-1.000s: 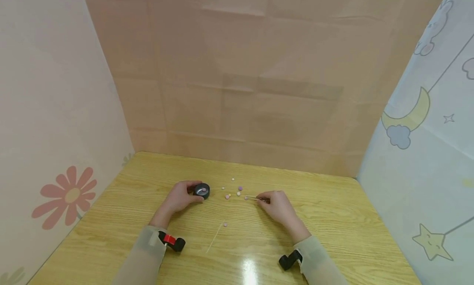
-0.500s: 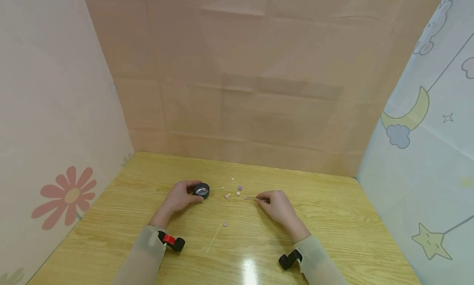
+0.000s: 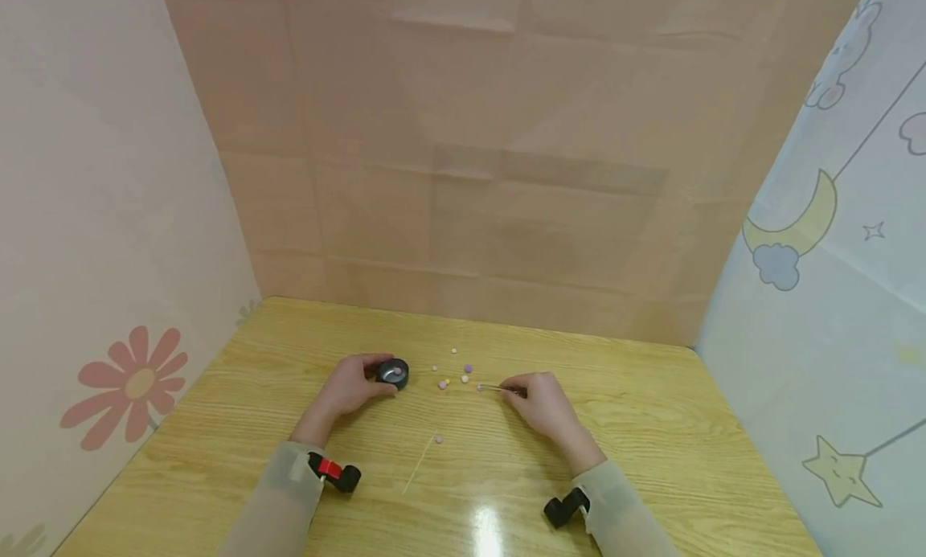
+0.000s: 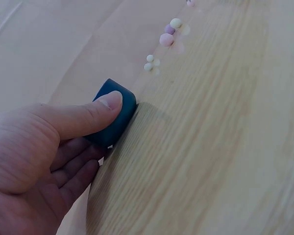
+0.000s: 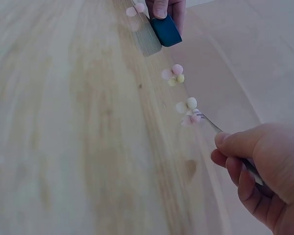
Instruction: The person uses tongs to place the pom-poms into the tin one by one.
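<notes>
Currently, head view: the right hand (image 3: 538,400) pinches slim tweezers (image 3: 499,387), long axis pointing left, tips at a small pinkish ball (image 3: 479,388) between the hands; the left hand (image 3: 353,385), farther from it, grips a round dark cup (image 3: 406,381).
Left wrist: smooth bluish cup wall, wood-grained table (image 4: 210,147).
Right wrist: tapered, metallic-looking tweezers; cannot tell whether tips clasp the ball.

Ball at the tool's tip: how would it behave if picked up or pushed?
The ball looks round, so it may roll if pushed. Its small size suggests little weight. The tool has a slim tip, so the ball could slip when lifted.
</notes>
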The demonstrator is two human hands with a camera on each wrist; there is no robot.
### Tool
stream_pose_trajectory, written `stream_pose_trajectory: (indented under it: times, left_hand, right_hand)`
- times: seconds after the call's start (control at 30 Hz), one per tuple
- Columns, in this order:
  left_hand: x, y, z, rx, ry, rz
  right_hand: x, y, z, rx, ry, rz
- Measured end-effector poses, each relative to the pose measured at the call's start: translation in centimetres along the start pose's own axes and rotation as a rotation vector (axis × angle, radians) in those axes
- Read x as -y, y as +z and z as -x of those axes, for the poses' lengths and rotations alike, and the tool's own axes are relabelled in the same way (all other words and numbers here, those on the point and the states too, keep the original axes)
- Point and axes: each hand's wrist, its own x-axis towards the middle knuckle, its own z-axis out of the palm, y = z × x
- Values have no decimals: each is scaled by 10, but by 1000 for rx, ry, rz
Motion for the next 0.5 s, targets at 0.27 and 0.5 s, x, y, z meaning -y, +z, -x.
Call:
stream_pose_trajectory:
  times: [0.27,0.5]
  left_hand:
    - [-1,-1,0,-4,5,-1]
    - [0,-1,0,0,2,14]
  right_hand:
    - [3,2,-3,-26,-24,-6]
    - [19,8,-13,-21,-71,-26]
